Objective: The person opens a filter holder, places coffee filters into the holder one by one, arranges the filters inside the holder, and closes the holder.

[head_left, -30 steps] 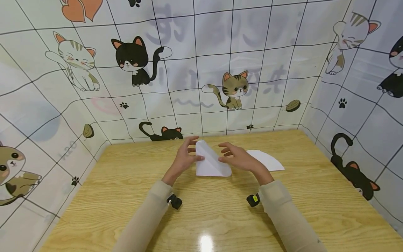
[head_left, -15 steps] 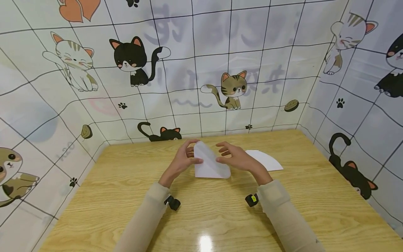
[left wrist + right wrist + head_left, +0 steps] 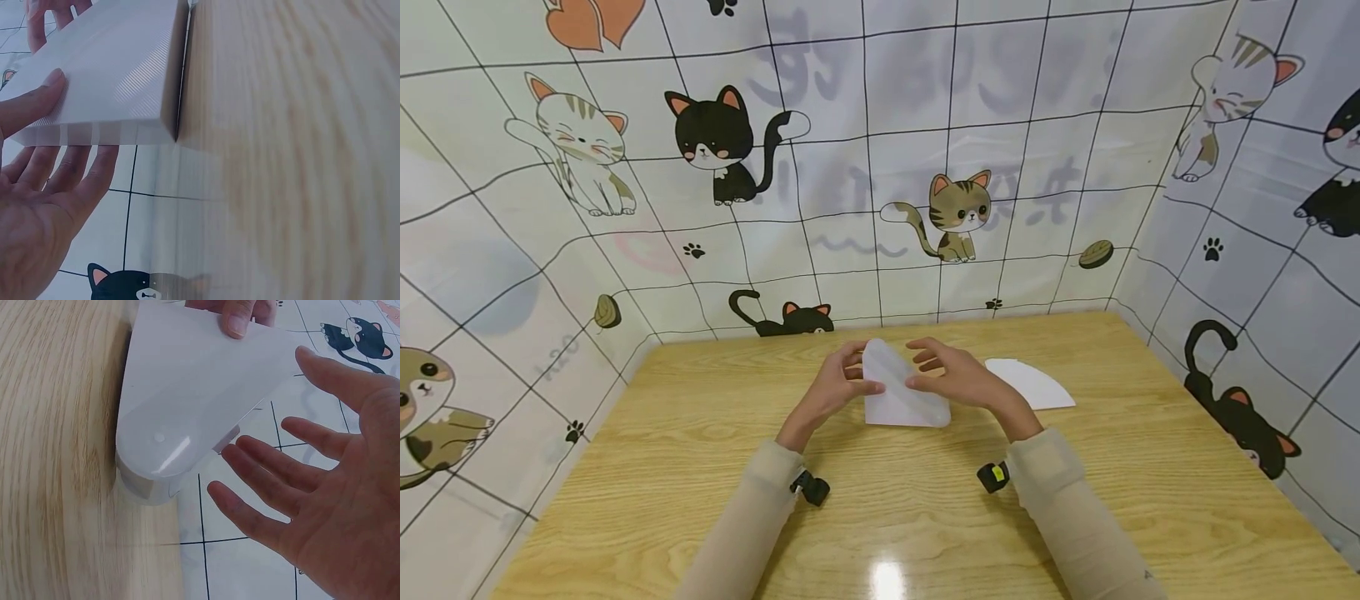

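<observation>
A white triangular box (image 3: 895, 396) with rounded, translucent corners stands on edge near the middle of the table. My left hand (image 3: 838, 382) grips its left side, thumb on the near face and fingers behind. In the left wrist view, the box (image 3: 119, 69) shows a flat side wall under a broad face with striped glare. My right hand (image 3: 955, 375) is at the sloping edge, its thumb tip right by the box and its other fingers spread loosely. The right wrist view shows a clear rounded end (image 3: 165, 447) near those fingers.
A flat white fan-shaped piece (image 3: 1033, 383) lies on the wooden table (image 3: 880, 500), just right of my right hand. Behind and at both sides hangs a white cloth (image 3: 850, 167) printed with cats and grid lines.
My right hand has shifted slightly left along the box's sloping edge. The box's top leans a little differently and sits slightly lower. The left hand keeps its hold.
</observation>
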### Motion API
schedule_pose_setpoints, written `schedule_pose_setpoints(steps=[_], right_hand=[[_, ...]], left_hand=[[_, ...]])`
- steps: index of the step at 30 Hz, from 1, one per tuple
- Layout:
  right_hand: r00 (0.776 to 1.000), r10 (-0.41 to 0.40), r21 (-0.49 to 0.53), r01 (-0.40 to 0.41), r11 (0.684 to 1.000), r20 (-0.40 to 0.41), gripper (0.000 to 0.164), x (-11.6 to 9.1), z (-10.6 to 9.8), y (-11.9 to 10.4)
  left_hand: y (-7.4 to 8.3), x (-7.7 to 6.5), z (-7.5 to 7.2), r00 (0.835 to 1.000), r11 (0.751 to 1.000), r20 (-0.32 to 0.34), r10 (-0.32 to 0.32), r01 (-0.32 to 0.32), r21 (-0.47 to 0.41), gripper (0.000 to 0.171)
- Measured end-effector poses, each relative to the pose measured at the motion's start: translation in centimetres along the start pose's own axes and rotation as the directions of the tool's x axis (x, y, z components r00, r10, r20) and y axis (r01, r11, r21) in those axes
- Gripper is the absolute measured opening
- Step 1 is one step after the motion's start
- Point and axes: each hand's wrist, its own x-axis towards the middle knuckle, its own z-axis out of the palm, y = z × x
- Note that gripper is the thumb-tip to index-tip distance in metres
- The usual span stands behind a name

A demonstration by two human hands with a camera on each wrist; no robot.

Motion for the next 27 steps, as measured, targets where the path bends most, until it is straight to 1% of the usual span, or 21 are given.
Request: schedule_pose_setpoints(steps=[3,6,11,16,20,27], right_hand=[[1.000,-0.015,0.004,0.015,1.000,-0.001,0.068,0.1,0.1,-0.3],[1.000,-0.028,0.008,0.028,1.000,0.002,0.068,0.3,0.1,-0.6],[0.999,-0.039,0.011,0.039,0.999,-0.001,0.069,0.3,0.2,-1.0],[0.999,-0.052,-0.002,0.052,0.999,0.000,0.069,0.4,0.5,-1.3],[0.999,-0.047,-0.003,0.047,0.999,0.002,0.068,0.6,0.7,-1.5],[0.998,-0.060,-0.016,0.060,0.998,-0.002,0.066,0.5,0.9,-1.6]], left_hand=[[0.0,-0.1,-0.1,1.000,1.000,-0.002,-0.010,0.011,0.028,0.067],[0.0,-0.2,-0.1,1.000,0.998,-0.002,-0.002,0.002,0.062,0.065],[0.2,-0.4,-0.2,1.000,0.995,0.018,-0.002,0.000,0.103,0.060],[0.3,-0.5,-0.3,0.999,0.994,0.034,-0.018,0.014,0.113,0.054],[0.3,-0.5,-0.3,0.999,0.993,0.046,-0.012,0.006,0.121,0.049],[0.4,-0.6,-0.3,0.997,0.996,0.082,0.006,-0.014,0.091,0.046]])
